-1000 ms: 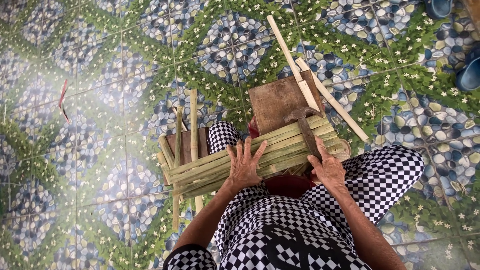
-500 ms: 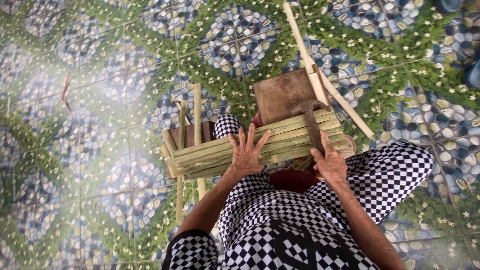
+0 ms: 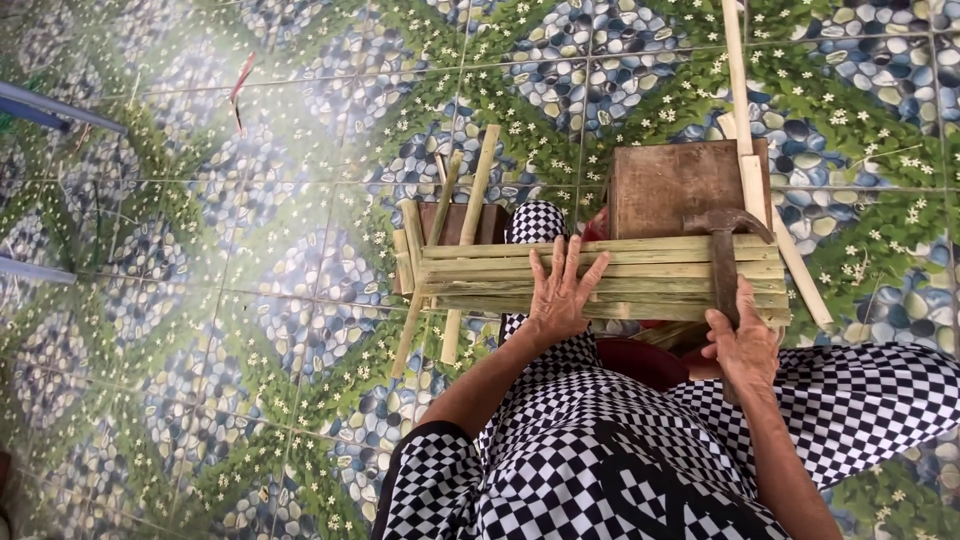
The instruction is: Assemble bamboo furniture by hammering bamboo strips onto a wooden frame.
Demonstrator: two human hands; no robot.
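Left hand [image 3: 560,295] lies flat, fingers spread, on the bamboo strips [image 3: 640,280]; right hand [image 3: 742,345] grips the hammer [image 3: 725,262]: keep the bundle pinned, strike square.

Green-yellow bamboo strips [image 3: 640,275], black-white checkered clothing [image 3: 600,450]

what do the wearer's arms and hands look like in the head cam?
Both arms are bare from the elbow down, with short sleeves in a black-and-white checkerboard print. The left hand and right hand are ungloved; no rings, watch or bracelets are visible on the fingers or wrists.
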